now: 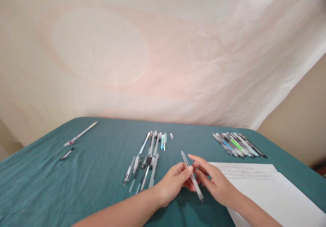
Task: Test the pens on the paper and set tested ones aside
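Note:
My left hand [175,179] is closed on a clear-barrelled pen [195,183], thumb on top and fingers beneath. The pen slants, its pointed end up and away from me, its dark-tipped end toward me. My right hand [212,177] is close on the pen's right side, index finger stretched out and the other fingers loosely bent. Whether its fingertips touch the pen or my left fingers I cannot tell. Left of my left hand lies a group of pens, caps and pen parts [154,169], with more pens [152,144] behind them.
White paper sheets [277,200], the top one with handwriting, lie under my right forearm. A row of pens [236,145] is behind them. At far left are a long clear pen [81,134] and a short dark piece [67,153]. A small cap [171,136] lies mid-table on green cloth [107,172].

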Motion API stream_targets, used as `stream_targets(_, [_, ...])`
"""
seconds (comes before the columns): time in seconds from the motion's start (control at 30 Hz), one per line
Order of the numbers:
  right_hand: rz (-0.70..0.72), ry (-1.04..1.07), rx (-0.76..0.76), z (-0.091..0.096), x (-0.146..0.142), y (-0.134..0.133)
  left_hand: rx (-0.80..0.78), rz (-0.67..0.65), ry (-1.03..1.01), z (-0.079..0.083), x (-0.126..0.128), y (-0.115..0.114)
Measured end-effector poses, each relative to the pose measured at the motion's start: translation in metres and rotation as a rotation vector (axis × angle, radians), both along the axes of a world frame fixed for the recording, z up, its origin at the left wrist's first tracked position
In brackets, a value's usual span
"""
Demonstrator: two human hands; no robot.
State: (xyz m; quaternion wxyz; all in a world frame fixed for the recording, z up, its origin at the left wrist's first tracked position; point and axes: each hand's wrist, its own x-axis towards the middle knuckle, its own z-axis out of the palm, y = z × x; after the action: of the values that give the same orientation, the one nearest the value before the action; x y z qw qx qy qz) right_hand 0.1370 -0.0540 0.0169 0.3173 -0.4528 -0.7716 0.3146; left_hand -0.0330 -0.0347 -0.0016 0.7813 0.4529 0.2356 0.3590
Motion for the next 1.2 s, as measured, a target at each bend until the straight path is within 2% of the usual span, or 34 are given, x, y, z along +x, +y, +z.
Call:
stream_targets(0.1, [0.060,-0.170,0.145,0.001,-0.003,-0.003,0.131,-0.057,0.103,0.004,-0.001,-0.002])
stream_targets(0.23, [0.055,-0.313,0.220,0.005,-0.005,-0.005,0.223,-0.081,0.171,0.010,-0.001,-0.004])
stream_targets(0.37, [-0.025,-0.364,0.271,0.013,0.001,-0.001,0.285,-0.076,0.216,0.014,0.000,-0.005])
stream_targets(0.47, [-0.157,-0.343,0.302,0.024,0.020,0.008,0.278,-0.079,0.232,0.017,0.001,-0.006])
stream_targets(0.57, [-0.354,-0.224,0.296,0.032,0.060,0.021,0.299,-0.089,0.266,0.020,0.001,-0.006])
stream_targets(0.63, [-0.466,-0.138,0.208,0.030,0.102,0.028,0.325,-0.093,0.290,0.022,0.001,-0.007])
stream_targets(0.7, [-0.596,-0.144,0.137,0.020,0.151,0.031,0.348,-0.100,0.310,0.023,0.002,-0.008])
stream_targets(0.8, [-0.953,-0.306,0.062,-0.003,0.224,0.021,0.374,-0.110,0.337,0.024,0.003,-0.010])
stream_targets(0.9, [-1.110,-0.339,0.007,-0.023,0.278,-0.001,0.402,-0.114,0.358,0.023,0.003,-0.011])
stream_targets(1.03, [-1.172,-0.308,-0.084,-0.038,0.305,-0.024,0.459,-0.127,0.411,0.021,0.003,-0.011])
stream_targets(1.2, [-1.084,-0.222,-0.147,-0.050,0.298,-0.024,0.611,-0.137,0.550,0.022,0.002,-0.014])
